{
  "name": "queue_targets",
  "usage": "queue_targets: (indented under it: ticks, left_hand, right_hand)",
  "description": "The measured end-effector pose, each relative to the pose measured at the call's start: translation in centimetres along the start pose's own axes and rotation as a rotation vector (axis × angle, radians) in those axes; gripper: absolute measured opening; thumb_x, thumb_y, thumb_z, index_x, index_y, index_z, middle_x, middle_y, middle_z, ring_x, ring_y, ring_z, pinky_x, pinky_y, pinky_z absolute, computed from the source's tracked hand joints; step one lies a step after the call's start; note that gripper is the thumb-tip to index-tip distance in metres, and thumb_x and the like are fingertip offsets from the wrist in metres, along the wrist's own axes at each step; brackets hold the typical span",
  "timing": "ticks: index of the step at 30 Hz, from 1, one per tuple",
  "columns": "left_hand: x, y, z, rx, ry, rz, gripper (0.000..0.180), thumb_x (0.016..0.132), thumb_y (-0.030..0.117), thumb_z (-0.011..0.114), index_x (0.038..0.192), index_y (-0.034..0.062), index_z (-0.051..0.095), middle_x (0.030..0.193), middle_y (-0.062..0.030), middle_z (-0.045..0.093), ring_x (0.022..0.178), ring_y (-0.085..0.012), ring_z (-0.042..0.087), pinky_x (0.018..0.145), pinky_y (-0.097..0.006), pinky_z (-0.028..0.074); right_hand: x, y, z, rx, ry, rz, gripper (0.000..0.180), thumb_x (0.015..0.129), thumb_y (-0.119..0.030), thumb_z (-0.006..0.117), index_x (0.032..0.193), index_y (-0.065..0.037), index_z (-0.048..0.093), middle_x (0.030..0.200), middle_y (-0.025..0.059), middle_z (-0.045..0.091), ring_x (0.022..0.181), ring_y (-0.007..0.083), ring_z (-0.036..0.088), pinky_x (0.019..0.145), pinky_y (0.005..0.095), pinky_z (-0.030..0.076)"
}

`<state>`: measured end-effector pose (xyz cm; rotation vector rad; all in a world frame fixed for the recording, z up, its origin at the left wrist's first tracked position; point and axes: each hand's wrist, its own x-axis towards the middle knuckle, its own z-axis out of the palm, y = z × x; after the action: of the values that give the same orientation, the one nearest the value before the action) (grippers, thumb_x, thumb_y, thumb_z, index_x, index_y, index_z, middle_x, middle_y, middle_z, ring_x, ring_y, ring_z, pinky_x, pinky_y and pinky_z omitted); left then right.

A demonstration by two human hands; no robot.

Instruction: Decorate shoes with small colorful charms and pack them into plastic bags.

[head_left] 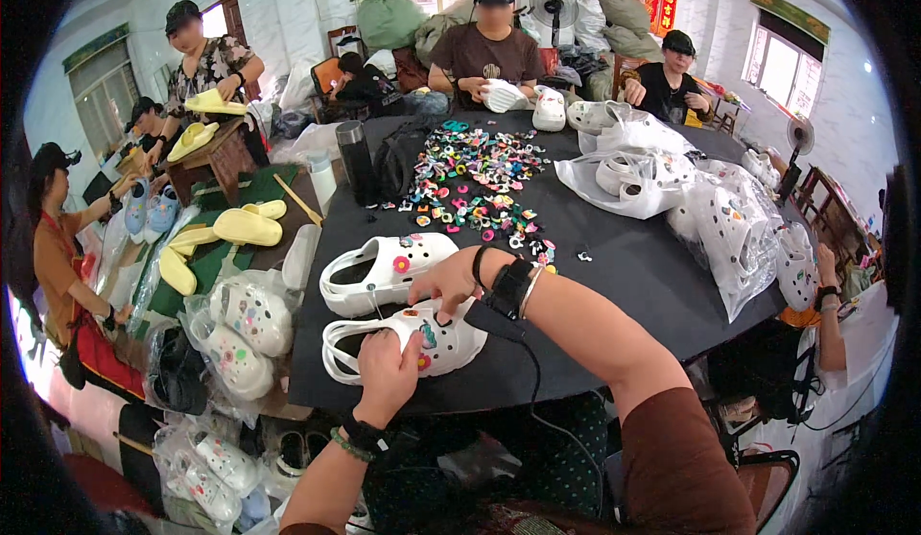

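Note:
Two white clogs lie side by side near the front of the black table, toes to the right. The far clog (369,257) carries a pink flower charm (400,264). Colourful charms also dot the near clog (456,345), including a pink flower and a teal one. My left hand (387,370) is closed on the near clog's opening edge, thumb on its upper. Over this clog's instep reaches my right hand (449,284), its bent fingers apart, close to a small orange charm (411,313). I see nothing held in it, though its fingertips are partly hidden.
Loose charms (480,170) are heaped mid-table. A dark tumbler (355,161) and a pale bottle stand at the left edge. Plastic-wrapped white clogs (729,237) pile up on the right. Bagged clogs (240,343) and yellow slippers (247,228) sit left. Several people work around.

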<state>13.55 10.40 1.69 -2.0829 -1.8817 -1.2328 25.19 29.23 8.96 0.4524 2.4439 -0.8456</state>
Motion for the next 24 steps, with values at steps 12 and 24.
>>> queue_targets:
  ticks: [12,24]
  left_hand:
    - [-0.8,0.4,0.2,-0.026,0.022,0.054,0.018,0.086,0.019,0.061,0.082,0.0015,0.063,0.077,-0.0161,0.061,0.074,-0.0379,0.057,0.069,-0.046,0.041]
    - [-2.4,-1.1,0.6,0.024,0.026,0.108,0.023,0.086,0.021,0.062,0.077,0.0004,0.058,0.073,-0.0181,0.057,0.071,-0.0395,0.054,0.065,-0.048,0.039]
  right_hand:
    - [1.9,-0.1,1.7,-0.180,0.090,-0.034,0.084,0.066,-0.018,0.082,0.138,-0.013,0.039,0.119,0.0173,0.058,0.111,0.0295,0.056,0.088,0.0407,0.045]
    - [1.0,-1.9,2.0,-0.215,0.167,0.058,0.086,0.062,-0.020,0.084,0.136,-0.012,0.041,0.117,0.0174,0.061,0.109,0.0332,0.058,0.089,0.0414,0.045]
